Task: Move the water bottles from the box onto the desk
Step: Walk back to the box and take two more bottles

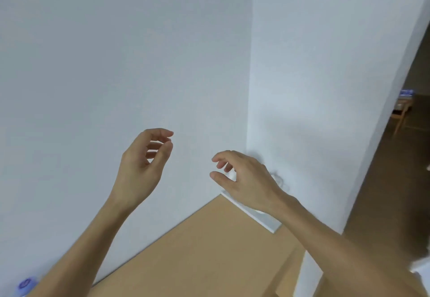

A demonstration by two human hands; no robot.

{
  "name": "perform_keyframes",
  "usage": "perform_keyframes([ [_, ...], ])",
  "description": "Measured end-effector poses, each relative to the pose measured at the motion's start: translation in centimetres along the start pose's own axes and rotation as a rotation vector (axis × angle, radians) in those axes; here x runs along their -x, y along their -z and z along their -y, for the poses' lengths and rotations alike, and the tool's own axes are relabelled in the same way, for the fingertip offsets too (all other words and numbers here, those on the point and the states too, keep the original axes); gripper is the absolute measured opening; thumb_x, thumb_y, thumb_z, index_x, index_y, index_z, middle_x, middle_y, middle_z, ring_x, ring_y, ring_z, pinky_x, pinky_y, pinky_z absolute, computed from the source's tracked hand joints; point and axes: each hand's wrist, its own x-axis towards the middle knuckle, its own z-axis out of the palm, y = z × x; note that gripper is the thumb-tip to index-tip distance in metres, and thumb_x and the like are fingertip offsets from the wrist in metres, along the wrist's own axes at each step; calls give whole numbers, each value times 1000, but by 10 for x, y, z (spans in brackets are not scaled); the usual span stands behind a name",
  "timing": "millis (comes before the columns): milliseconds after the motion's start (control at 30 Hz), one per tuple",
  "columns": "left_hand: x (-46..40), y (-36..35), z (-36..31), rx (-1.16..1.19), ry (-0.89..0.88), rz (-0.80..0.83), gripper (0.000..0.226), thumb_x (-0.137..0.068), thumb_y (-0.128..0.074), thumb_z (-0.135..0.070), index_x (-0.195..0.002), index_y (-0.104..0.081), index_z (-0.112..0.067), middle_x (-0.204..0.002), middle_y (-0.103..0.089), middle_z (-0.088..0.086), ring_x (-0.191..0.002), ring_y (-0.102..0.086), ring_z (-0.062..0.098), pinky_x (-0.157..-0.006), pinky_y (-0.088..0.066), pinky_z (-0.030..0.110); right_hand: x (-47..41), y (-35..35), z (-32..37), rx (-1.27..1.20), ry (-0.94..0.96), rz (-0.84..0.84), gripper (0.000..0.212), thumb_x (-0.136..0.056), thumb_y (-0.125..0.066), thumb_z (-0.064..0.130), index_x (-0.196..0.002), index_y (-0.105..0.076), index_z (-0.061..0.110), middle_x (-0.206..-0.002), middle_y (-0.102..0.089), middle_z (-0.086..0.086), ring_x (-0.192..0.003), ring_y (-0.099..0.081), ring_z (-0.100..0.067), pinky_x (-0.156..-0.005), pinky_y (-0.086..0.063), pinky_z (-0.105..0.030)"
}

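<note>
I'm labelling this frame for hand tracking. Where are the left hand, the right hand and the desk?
left hand (142,171): head view, on the palm.
right hand (246,178): head view, on the back of the hand.
desk (197,250): head view, on the bare wooden top.

Smooth matt tan wood-look desk (209,250); matt white painted wall (116,64); glossy white plastic strip (251,215)

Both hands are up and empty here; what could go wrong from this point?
1. The left hand and right hand hold nothing, and no box shows, so the next reach may start blind.
2. A bottle cap sits at the frame's lower left beside the left forearm; lowering that arm might knock it.
3. The white power strip on the desk narrows placing room.
</note>
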Motion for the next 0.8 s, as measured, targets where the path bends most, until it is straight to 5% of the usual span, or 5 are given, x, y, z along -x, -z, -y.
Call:
perform_keyframes([
  [467,-53,-279,-194,385,-306,323,14,-96,-55,-21,-101,-63,-31,-100,-64,-12,-91,-65,17,-82,-54,44,138,272,-160,353,-335,-420,27,-91,-57,49,-116,-56,37,-102,-56,24,-89,-58,-1,-83,-54,-22],
  [733,-73,-440,-238,469,-393,494,17,-96,-54,-21,-108,-62,-30,-99,-62,-12,-92,-64,15,-68,-48,12,189,348,-264,476,-556,-459,25,-92,-58,44,-115,-57,35,-100,-57,21,-88,-57,0,-73,-45,-10],
  [800,-86,-481,-245,471,-428,497,16,-96,-54,-23,-108,-61,-31,-100,-62,-14,-91,-63,11,-68,-47,9,185,368,-296,515,-560,-476,25,-92,-58,44,-115,-57,34,-101,-58,20,-90,-58,-2,-76,-49,-16],
])
